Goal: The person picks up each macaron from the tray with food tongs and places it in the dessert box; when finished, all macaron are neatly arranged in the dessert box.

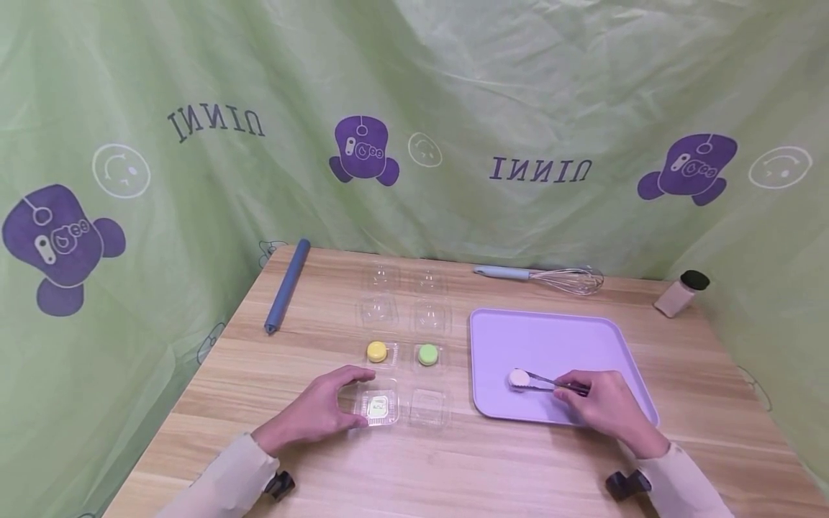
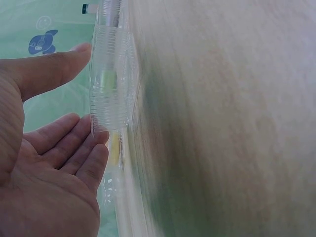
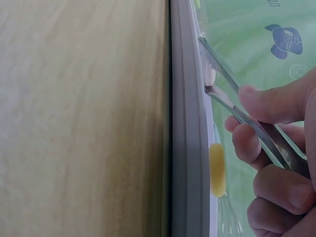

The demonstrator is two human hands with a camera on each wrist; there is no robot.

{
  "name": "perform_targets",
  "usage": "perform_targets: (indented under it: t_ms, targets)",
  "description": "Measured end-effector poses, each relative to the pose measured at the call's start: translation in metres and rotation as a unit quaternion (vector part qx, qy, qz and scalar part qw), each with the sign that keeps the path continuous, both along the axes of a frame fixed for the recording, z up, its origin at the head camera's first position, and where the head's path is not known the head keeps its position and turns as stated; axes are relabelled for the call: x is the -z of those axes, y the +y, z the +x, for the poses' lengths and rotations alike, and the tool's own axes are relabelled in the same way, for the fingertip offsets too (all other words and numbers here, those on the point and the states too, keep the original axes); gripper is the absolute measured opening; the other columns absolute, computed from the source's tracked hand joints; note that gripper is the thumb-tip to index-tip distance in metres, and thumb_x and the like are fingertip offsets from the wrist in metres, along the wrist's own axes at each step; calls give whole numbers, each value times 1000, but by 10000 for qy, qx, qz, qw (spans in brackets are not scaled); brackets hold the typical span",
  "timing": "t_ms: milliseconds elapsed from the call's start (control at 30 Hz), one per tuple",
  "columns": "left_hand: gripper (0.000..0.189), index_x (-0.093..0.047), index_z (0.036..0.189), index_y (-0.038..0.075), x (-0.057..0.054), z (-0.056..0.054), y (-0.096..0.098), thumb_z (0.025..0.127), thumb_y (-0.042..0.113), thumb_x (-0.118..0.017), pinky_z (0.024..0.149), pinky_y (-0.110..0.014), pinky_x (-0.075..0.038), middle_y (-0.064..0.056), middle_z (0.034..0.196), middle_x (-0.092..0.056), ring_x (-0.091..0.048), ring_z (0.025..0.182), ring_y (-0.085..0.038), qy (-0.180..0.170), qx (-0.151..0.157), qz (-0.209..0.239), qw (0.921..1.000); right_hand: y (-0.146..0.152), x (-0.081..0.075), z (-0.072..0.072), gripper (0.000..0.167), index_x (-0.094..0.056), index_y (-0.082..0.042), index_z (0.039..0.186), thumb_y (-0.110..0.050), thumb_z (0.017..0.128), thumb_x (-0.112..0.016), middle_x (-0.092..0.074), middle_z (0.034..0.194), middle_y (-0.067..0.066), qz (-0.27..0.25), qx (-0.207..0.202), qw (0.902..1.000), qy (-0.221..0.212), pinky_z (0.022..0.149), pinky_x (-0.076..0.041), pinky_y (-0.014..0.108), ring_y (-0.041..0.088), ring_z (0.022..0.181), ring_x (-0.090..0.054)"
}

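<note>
Pink macaron (image 1: 519, 379) lies on the lilac tray (image 1: 576, 338), toward its near left corner, between the tips of metal tongs (image 3: 259, 131). Whether both tips press on it cannot be told. Right-hand grip (image 1: 605, 399): clamped on the tongs, thumb on one arm and fingers on the other.

Left-hand grip (image 1: 317, 410): thumb and fingers apart, spread about the near left clear container (image 1: 378, 404), fingertips at its edge. A second clear container (image 1: 428, 409) sits just to the right — between that hand and the tray.

Behind these two, a yellow macaron (image 1: 376, 352) and a green macaron (image 1: 428, 355) occupy clear holders, left and right respectively. Farther back stand four clear plastic shells (image 1: 430, 314) in two rows.

Tabletop (image 1: 499, 475) perimeter: blue rod (image 1: 288, 286) at far left; whisk (image 1: 505, 273) behind the tray; dark-lidded jar (image 1: 678, 295) at far right. Green printed fabric (image 1: 453, 79) hangs behind.
</note>
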State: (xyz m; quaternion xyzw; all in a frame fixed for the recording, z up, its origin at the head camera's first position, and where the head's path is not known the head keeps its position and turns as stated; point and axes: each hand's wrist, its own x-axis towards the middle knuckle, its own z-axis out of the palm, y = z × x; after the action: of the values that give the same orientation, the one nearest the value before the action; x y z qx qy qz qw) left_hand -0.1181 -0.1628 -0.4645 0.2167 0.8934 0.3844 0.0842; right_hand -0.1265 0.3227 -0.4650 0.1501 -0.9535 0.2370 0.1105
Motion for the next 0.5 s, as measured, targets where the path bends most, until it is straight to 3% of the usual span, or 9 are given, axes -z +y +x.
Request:
perform_targets:
  t_ms: [267, 500]
  targets:
    - [72, -59, 137, 11, 0, 0, 2, 72, 20, -90, 113, -54, -47, -5, 138, -65, -60, 130, -30, 149, 24, -60, 9999, 6, -2, -7, 7, -80, -22, 88, -20, 82, -83, -74, 74, -9, -176, 442, 9989, -40, 56, -40, 19, -1, 63, -49]
    - [73, -59, 137, 11, 1, -1, 2, 72, 22, -90, 113, -55, -47, -5, 138, -64, -60, 130, -31, 161, 35, -78, 9998, 7, -14, -25, 11, -80, -13, 95, -19, 86, -80, -76, 77, -1, -662, 747, 9950, -10, 58, -40, 19, 0, 65, -51]
